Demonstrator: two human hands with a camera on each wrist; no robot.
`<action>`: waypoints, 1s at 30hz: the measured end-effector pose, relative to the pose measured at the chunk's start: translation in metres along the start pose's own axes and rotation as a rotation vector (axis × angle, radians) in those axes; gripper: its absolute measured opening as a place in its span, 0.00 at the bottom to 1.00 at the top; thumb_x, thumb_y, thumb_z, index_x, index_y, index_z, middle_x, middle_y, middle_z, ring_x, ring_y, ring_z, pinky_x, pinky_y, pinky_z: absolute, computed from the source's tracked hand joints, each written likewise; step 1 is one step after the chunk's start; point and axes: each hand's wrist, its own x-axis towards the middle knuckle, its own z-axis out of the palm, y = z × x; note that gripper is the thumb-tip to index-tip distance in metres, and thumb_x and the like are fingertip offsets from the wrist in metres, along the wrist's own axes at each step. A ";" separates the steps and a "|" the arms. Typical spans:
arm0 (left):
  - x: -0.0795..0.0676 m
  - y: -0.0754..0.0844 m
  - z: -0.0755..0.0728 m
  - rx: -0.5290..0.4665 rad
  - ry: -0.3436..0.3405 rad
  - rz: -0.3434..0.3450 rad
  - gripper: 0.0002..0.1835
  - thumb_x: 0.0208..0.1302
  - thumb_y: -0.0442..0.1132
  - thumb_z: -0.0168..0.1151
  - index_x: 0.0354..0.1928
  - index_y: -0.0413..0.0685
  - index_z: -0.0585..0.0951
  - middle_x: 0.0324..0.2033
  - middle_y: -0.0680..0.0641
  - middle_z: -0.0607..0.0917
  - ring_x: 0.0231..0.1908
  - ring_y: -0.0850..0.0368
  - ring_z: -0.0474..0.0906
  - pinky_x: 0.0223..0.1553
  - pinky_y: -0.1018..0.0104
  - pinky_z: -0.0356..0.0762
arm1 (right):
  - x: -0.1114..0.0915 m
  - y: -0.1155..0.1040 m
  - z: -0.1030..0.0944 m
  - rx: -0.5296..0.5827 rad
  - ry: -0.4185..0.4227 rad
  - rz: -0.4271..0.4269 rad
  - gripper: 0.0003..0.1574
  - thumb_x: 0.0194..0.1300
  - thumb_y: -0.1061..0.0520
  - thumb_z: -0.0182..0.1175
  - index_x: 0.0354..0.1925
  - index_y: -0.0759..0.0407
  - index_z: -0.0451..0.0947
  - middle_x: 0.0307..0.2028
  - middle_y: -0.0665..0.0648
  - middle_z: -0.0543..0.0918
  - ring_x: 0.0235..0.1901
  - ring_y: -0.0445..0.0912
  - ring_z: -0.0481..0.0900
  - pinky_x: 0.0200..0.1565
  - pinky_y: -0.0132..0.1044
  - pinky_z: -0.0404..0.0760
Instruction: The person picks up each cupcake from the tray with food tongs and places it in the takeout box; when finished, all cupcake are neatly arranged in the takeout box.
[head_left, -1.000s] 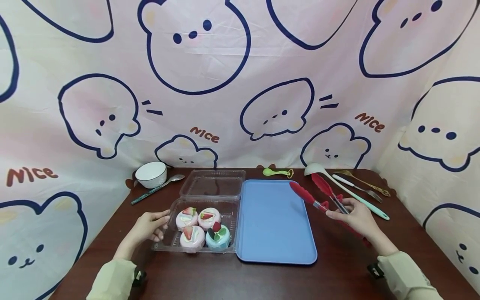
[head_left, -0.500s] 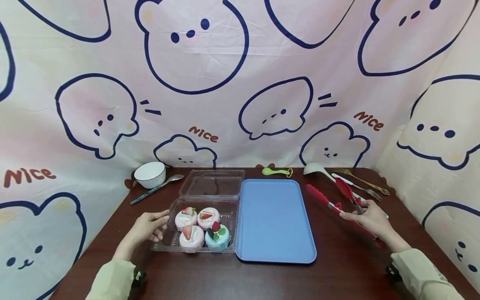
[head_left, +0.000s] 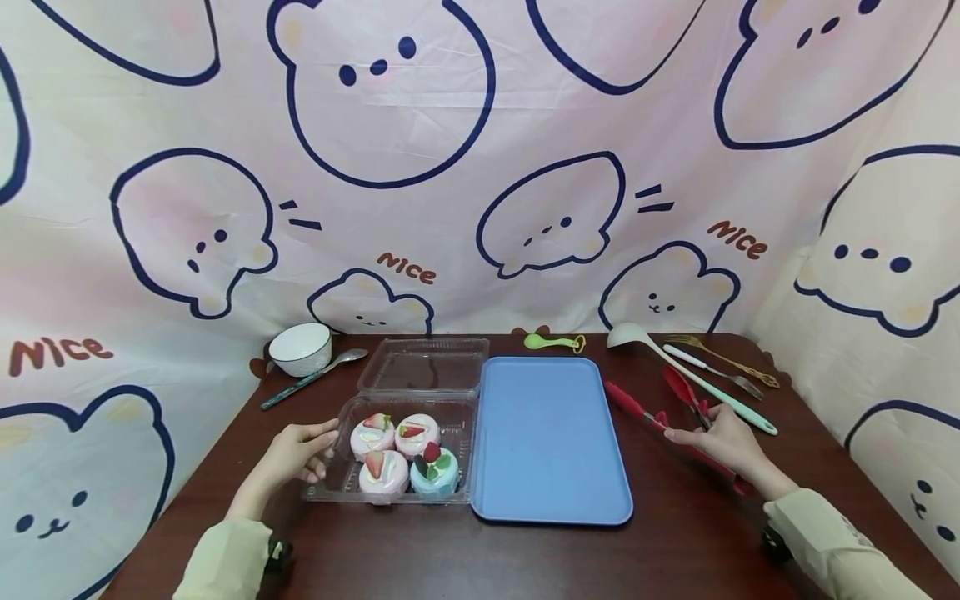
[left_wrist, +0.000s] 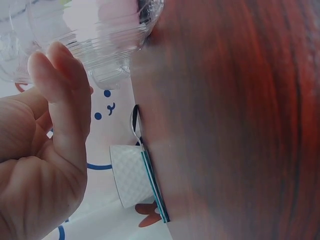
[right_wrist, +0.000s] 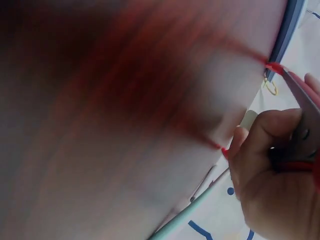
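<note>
On the left, my left hand (head_left: pixel 294 454) holds the left rim of a clear plastic cake box (head_left: pixel 467 446), whose lid (head_left: pixel 423 367) is folded back. Inside the box are pink-white strawberry cakes (head_left: pixel 384 477) and one blue cake (head_left: pixel 435 479) with a red berry and green leaves. In the left wrist view, bent fingers (left_wrist: pixel 67 95) meet the box's edge. To the right of a blue tray (head_left: pixel 551 442), my right hand (head_left: pixel 723 442) grips red-ended tongs (head_left: pixel 626 402) low over the table. The tongs' two arms are spread apart, with nothing between their tips.
At the back left are a white bowl (head_left: pixel 301 350) and a spoon (head_left: pixel 311 381). A small green spoon (head_left: pixel 551 342) lies behind the tray. Back right hold a white-and-mint ladle (head_left: pixel 697 379), a white-handled fork (head_left: pixel 712 371) and a gold fork (head_left: pixel 731 362). A patterned cloth hangs behind.
My right hand has carried the tongs right, off the tray, then slightly back left and lower toward the table. My left hand stays on the cake box.
</note>
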 end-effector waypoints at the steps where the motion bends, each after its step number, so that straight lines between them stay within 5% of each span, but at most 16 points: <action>1: 0.000 0.000 0.000 0.000 -0.002 0.003 0.26 0.67 0.42 0.51 0.62 0.33 0.64 0.26 0.41 0.78 0.16 0.56 0.74 0.19 0.63 0.78 | 0.000 -0.001 0.001 -0.008 -0.001 0.013 0.62 0.44 0.31 0.65 0.53 0.78 0.53 0.28 0.62 0.72 0.28 0.50 0.68 0.24 0.36 0.66; 14: 0.000 0.001 0.002 -0.009 0.006 0.010 0.27 0.66 0.43 0.52 0.62 0.34 0.65 0.26 0.41 0.78 0.16 0.56 0.74 0.18 0.63 0.77 | -0.004 -0.014 0.007 -0.032 -0.098 0.085 0.60 0.50 0.28 0.58 0.50 0.80 0.50 0.31 0.66 0.69 0.27 0.48 0.73 0.26 0.36 0.70; 20: 0.000 0.003 0.004 -0.017 0.005 0.012 0.26 0.66 0.42 0.51 0.62 0.33 0.65 0.25 0.42 0.78 0.15 0.57 0.74 0.18 0.63 0.77 | -0.011 -0.013 0.006 0.196 -0.177 0.150 0.57 0.54 0.30 0.55 0.53 0.79 0.50 0.23 0.61 0.73 0.23 0.45 0.77 0.26 0.39 0.79; 26: 0.000 0.002 0.007 -0.032 -0.020 0.034 0.26 0.67 0.40 0.50 0.62 0.31 0.63 0.24 0.44 0.77 0.15 0.57 0.74 0.18 0.63 0.77 | -0.018 -0.011 -0.003 0.346 -0.268 0.174 0.58 0.60 0.35 0.53 0.59 0.83 0.47 0.41 0.73 0.73 0.33 0.51 0.80 0.32 0.45 0.82; 30: 0.001 0.002 0.008 -0.030 -0.012 0.028 0.25 0.67 0.39 0.50 0.62 0.32 0.64 0.24 0.44 0.76 0.15 0.57 0.74 0.18 0.63 0.77 | -0.020 -0.013 -0.008 0.363 -0.303 0.167 0.56 0.62 0.36 0.51 0.58 0.86 0.48 0.43 0.74 0.73 0.33 0.52 0.82 0.31 0.44 0.82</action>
